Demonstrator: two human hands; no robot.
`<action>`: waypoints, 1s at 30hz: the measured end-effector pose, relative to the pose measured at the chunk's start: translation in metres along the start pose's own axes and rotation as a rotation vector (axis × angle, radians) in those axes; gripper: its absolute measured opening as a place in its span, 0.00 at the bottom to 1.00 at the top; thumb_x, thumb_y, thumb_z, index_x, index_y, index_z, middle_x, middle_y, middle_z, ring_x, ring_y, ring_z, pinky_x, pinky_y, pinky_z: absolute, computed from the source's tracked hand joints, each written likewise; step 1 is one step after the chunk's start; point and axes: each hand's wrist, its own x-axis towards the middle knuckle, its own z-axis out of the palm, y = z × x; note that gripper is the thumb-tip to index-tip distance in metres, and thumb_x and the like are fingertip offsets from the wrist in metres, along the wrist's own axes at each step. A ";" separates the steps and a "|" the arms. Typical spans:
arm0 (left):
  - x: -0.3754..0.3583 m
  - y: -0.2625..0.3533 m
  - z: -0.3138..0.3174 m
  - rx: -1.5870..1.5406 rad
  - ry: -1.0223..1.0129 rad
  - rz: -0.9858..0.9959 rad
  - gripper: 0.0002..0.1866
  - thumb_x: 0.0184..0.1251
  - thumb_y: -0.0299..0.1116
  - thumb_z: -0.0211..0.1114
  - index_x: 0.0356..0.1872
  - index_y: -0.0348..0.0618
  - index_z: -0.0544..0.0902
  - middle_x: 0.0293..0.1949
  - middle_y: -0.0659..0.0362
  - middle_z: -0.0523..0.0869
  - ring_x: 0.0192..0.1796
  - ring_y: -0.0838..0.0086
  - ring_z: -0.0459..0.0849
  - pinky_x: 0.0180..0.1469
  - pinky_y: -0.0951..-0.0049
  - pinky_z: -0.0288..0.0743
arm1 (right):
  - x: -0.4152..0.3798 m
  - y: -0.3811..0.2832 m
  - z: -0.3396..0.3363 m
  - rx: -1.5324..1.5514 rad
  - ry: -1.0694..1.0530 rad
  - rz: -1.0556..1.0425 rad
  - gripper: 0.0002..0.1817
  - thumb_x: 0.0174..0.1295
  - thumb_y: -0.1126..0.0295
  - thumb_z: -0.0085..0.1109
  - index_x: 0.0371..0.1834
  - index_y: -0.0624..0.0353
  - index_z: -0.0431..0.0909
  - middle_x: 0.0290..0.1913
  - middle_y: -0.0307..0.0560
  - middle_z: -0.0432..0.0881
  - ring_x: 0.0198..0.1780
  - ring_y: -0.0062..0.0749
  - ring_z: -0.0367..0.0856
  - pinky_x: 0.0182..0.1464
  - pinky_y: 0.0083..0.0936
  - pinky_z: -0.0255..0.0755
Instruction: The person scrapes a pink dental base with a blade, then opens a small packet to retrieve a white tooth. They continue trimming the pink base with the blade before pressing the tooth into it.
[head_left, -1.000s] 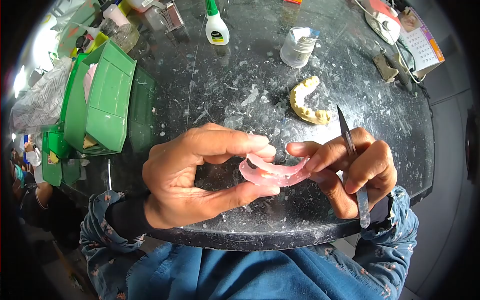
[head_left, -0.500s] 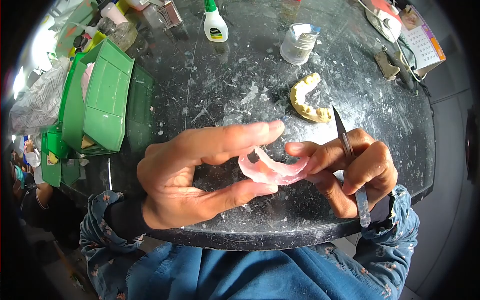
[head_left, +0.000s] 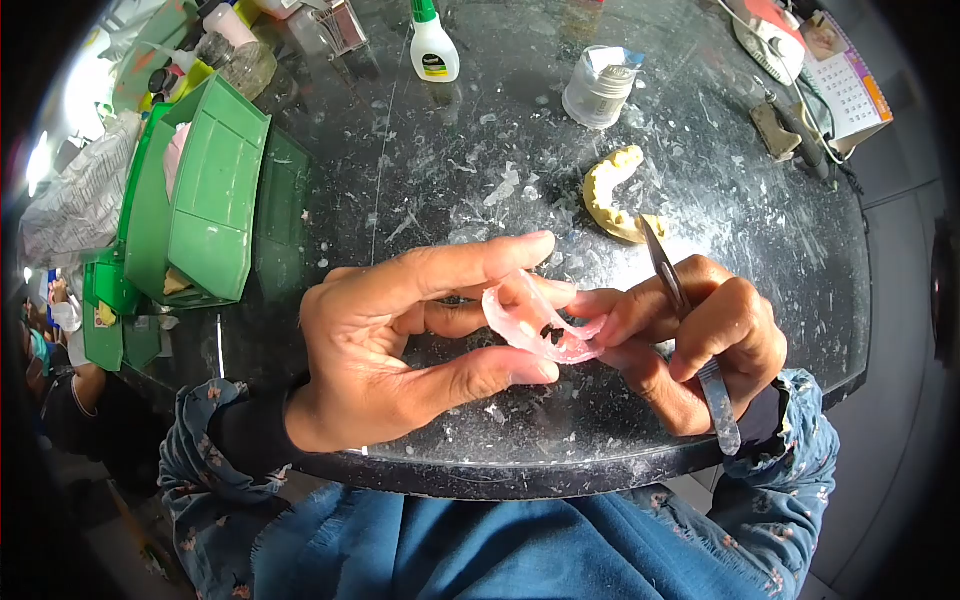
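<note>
A translucent pink curved piece (head_left: 535,325) with openings through it is held between both hands above the dark table. My left hand (head_left: 400,345) has its thumb under the piece's left side, with the other fingers behind and above it. The thumb and fingertips of my right hand (head_left: 695,345) pinch the piece's right end. Across my right fingers lies a metal blade tool (head_left: 668,268), its pointed tip up and its flat handle end below the hand. Behind the tip, a yellowish dental model (head_left: 604,196), shaped like an arch, rests on the table.
Green bins (head_left: 210,200) stand at the left beside crumpled paper (head_left: 85,205). Farther back are a white bottle with a green cap (head_left: 434,52) and a clear jar (head_left: 597,98). A calendar (head_left: 845,88), a cable and a red and white device (head_left: 768,40) are at the back right.
The pink piece has turned and tilted, showing its opening more. My left hand has shifted slightly right. My right hand and the blade have moved a little left, the tip now overlapping the model's edge.
</note>
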 end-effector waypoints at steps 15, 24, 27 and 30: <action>0.001 0.005 0.003 -0.088 0.050 -0.095 0.33 0.59 0.33 0.71 0.61 0.29 0.67 0.43 0.42 0.84 0.49 0.57 0.84 0.52 0.61 0.80 | 0.001 0.009 0.006 -0.045 0.123 -0.079 0.13 0.52 0.86 0.63 0.26 0.58 0.68 0.36 0.59 0.82 0.45 0.46 0.86 0.39 0.29 0.82; 0.001 -0.004 0.008 -0.186 0.165 0.026 0.20 0.55 0.27 0.73 0.47 0.28 0.78 0.43 0.43 0.85 0.46 0.64 0.86 0.47 0.70 0.83 | 0.003 0.012 0.002 -0.058 0.042 -0.091 0.14 0.53 0.85 0.63 0.25 0.58 0.67 0.36 0.58 0.82 0.46 0.48 0.85 0.42 0.33 0.82; 0.001 -0.004 0.007 -0.204 0.147 0.028 0.19 0.55 0.27 0.73 0.45 0.27 0.78 0.43 0.42 0.85 0.46 0.63 0.86 0.48 0.69 0.83 | 0.005 0.012 0.000 -0.070 0.000 -0.096 0.14 0.52 0.85 0.64 0.24 0.57 0.67 0.36 0.58 0.82 0.47 0.48 0.85 0.44 0.35 0.81; 0.000 -0.005 0.000 -0.113 0.030 0.005 0.25 0.52 0.32 0.76 0.45 0.32 0.72 0.44 0.39 0.82 0.47 0.57 0.85 0.46 0.62 0.84 | 0.007 0.011 0.001 -0.104 -0.015 -0.110 0.15 0.51 0.85 0.66 0.23 0.57 0.67 0.36 0.57 0.83 0.47 0.48 0.85 0.44 0.35 0.81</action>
